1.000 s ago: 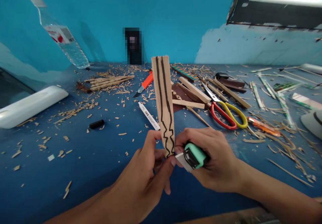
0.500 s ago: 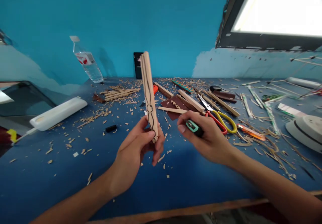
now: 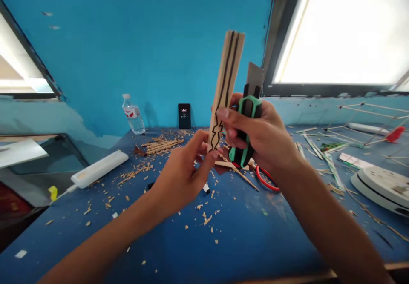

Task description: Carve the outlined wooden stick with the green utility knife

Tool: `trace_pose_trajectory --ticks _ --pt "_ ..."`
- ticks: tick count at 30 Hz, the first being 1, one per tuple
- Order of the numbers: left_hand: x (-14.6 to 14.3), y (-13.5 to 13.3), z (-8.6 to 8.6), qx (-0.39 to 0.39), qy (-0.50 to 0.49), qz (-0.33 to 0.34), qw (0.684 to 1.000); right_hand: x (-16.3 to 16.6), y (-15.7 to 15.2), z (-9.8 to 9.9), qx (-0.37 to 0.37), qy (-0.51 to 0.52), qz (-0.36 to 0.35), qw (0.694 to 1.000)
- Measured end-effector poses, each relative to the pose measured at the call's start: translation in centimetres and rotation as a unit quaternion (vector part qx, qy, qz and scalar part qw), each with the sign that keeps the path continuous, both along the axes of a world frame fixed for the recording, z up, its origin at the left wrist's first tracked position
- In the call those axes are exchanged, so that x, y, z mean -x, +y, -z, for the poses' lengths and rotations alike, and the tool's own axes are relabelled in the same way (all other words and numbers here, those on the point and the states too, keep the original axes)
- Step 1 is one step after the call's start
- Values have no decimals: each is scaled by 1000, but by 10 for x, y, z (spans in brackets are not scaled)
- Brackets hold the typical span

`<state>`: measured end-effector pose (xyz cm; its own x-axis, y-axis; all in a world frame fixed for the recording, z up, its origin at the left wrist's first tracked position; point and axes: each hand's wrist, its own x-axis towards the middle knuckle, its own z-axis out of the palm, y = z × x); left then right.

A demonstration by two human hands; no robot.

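A flat wooden strip (image 3: 225,84) with black lines drawn along it stands upright in front of me. My left hand (image 3: 185,171) pinches its lower end between thumb and fingers. My right hand (image 3: 255,135) is closed round a green and black utility knife (image 3: 245,124), whose blade points up just right of the strip. The right thumb rests against the strip's lower part. Both hands are raised above the blue table (image 3: 223,241).
On the table lie wood shavings (image 3: 134,171), a bundle of carved sticks (image 3: 161,144), red-handled scissors (image 3: 266,181), a water bottle (image 3: 132,114), a dark phone (image 3: 184,116) against the wall, a white bar (image 3: 99,169) at left and a white round object (image 3: 383,188) at right.
Both hands rose and came together. The strip turned its marked face to me, and the knife now stands blade-up beside it. The view tilted up towards the wall and window.
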<state>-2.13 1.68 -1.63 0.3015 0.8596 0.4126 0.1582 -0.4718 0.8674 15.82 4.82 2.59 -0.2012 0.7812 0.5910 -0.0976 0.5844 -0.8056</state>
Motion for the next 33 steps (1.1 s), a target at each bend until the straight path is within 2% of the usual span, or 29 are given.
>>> trace_pose_trajectory --ticks 3,5,7,10,12,14,16,18,21,24,27,30,33 --pt "14 20 -19 -3 -14 -33 999 -5 2 0 -171 -51 73 981" --pt "21 30 -31 43 -23 5 999 -10 6 3 -289 -112 49 950" --pt "25 32 -41 82 -34 57 994 -13 10 5 -377 -210 16 902" --pt "22 21 -45 79 -70 70 992 -11 9 7 -463 -329 36 822" --pt "20 9 -44 67 -97 53 992 -6 4 8 -495 -346 52 795" --pt "21 -1 -45 65 -130 47 988 -2 -3 9 -510 -301 63 803" --pt "24 -8 -49 72 -171 60 981 0 -9 10 -510 -227 89 825" --pt "28 -12 -56 92 -207 90 970 0 -13 9 -491 -175 156 839" --pt "32 -14 -63 134 -219 152 954 -3 -16 6 -454 -176 285 826" --pt "31 -16 -62 163 -219 214 938 -8 -18 1 -409 -224 349 813" --pt "29 -17 -58 193 -223 256 921 -12 -22 -2 -387 -258 334 820" --pt "28 -18 -54 223 -221 276 908 -13 -28 -3 -389 -280 263 838" --pt "27 -17 -51 233 -220 281 904 -11 -35 -3 -405 -304 227 832"
